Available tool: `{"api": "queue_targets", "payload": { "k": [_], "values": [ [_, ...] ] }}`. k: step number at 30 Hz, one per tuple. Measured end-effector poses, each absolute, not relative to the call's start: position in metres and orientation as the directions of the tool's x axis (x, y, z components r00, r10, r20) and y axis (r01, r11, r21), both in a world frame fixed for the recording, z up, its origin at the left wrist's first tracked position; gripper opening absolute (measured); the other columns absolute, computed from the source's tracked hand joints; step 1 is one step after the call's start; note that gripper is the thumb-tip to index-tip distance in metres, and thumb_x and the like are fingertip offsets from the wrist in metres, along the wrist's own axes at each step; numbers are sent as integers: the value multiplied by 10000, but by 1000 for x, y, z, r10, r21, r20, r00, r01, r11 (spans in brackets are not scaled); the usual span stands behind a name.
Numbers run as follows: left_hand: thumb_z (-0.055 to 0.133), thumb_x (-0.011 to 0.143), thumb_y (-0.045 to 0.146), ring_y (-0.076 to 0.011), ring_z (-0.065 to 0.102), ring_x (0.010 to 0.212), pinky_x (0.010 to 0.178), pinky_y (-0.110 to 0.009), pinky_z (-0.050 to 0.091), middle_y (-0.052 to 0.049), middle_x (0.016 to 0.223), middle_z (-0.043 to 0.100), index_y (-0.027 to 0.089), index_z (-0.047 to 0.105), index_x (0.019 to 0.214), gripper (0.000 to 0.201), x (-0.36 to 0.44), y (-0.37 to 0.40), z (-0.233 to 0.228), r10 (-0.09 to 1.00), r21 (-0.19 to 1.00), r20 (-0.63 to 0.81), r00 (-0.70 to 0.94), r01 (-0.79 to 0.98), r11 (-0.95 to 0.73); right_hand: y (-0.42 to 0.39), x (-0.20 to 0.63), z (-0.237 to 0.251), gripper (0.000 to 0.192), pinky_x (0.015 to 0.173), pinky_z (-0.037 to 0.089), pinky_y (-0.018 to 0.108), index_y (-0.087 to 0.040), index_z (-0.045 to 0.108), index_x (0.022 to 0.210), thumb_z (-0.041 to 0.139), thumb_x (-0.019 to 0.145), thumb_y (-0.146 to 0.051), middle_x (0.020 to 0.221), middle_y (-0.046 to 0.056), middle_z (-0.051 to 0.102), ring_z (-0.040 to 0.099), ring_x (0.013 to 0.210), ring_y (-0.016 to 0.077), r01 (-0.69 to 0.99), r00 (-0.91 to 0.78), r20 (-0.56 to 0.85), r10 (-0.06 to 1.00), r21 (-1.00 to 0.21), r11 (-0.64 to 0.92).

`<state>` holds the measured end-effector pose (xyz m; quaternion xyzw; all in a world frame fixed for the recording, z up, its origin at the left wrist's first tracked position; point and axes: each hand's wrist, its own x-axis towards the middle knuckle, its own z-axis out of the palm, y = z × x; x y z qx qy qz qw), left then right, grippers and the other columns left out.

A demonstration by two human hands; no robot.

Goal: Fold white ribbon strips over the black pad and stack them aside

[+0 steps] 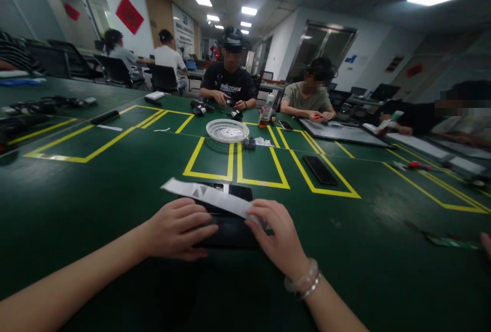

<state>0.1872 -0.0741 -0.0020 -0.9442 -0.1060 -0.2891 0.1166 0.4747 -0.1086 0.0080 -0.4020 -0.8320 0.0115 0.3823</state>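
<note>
- Black flat device [230, 229] lies on the green table [115, 194], close to the near edge, between the two hands.
- White paper strip [209, 196] runs across the top of the device, left end sticking out free, right end under the right fingers.
- Left hand [178, 228]: fingers curled over the left edge of the device, pressing on it, probably to keep it from sliding.
- Right hand [278, 237]: fingertips pinch the right end of the strip against the device; bracelet on the wrist. Grip looks light, suited to thin paper.
- Beyond: yellow tape boxes [236, 168] mark work areas; a white round fan guard [227, 130] sits in the middle, a small black part [249, 143] beside it.
- A dark phone [320, 170] lies flat to the right, well apart from the hands.
- A drink bottle [266, 112] stands farther off.
- Other people sit across the table, their hands at their own pieces; none reach near.
- Nothing lies between the hands and the device.
</note>
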Motion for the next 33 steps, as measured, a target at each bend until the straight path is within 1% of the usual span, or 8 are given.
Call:
{"api": "queue_targets", "payload": {
  "k": [2,5,11,18,21,23,25,33],
  "values": [
    [576,973,270,-219,616,860,773,-344,492,-63,985,647,182,592,1175,221,184,-79,1,71,-238,625,778,277,-931,-108,471,4,183,866,466,392,-248,615,1095,625,919,-200,1113,38,697,634,1013,208,667,-504,464,729,-327,669],
    [637,927,239,-216,600,836,745,-338,474,-55,993,639,184,609,1099,182,186,-78,-2,178,-218,539,823,341,-915,-108,466,-2,164,902,450,416,-259,649,1062,645,909,-200,1128,15,710,626,1039,214,708,-588,289,756,-268,653],
    [756,853,241,-236,591,933,824,-354,448,-54,1085,628,208,646,1037,217,194,-66,-9,412,-43,266,871,438,-898,-110,464,0,186,966,436,482,-296,696,1063,694,877,-288,1175,38,673,593,1088,245,754,-584,294,757,-149,640],
    [681,901,177,-230,602,902,821,-353,449,-47,1067,635,217,662,1017,124,193,-67,-10,487,7,232,842,499,-866,-113,464,4,170,1037,399,512,-311,718,1041,690,873,-311,1181,38,653,569,1130,242,748,-581,305,755,-167,643],
    [755,871,407,-315,524,1172,1014,-462,389,-89,1343,532,228,613,1233,428,194,-66,-15,546,39,239,803,554,-832,-113,464,3,162,1068,371,526,-315,717,1028,695,867,-310,1204,35,643,548,1173,251,756,-576,283,767,-175,631],
    [758,811,600,-362,395,1321,1117,-518,282,-133,1487,382,205,471,1427,786,194,-65,-20,577,57,229,784,581,-812,-113,464,3,166,1076,362,528,-307,708,1036,687,872,-299,1222,37,639,543,1181,253,753,-577,297,761,-169,636],
    [723,801,670,-362,335,1370,1159,-524,215,-156,1518,326,177,352,1512,942,195,-63,-22,598,81,195,777,595,-800,-112,465,3,174,1076,361,520,-288,696,1051,676,878,-284,1219,42,642,554,1165,246,747,-572,329,751,-170,643],
    [780,746,569,-323,474,1251,1202,-537,97,-106,1343,524,200,488,1395,801,184,-55,-5,643,170,239,728,620,-766,-112,467,9,182,1047,379,498,-267,678,1058,600,908,-198,1130,42,680,592,1098,224,746,-498,491,714,-177,642]
  ]
}}
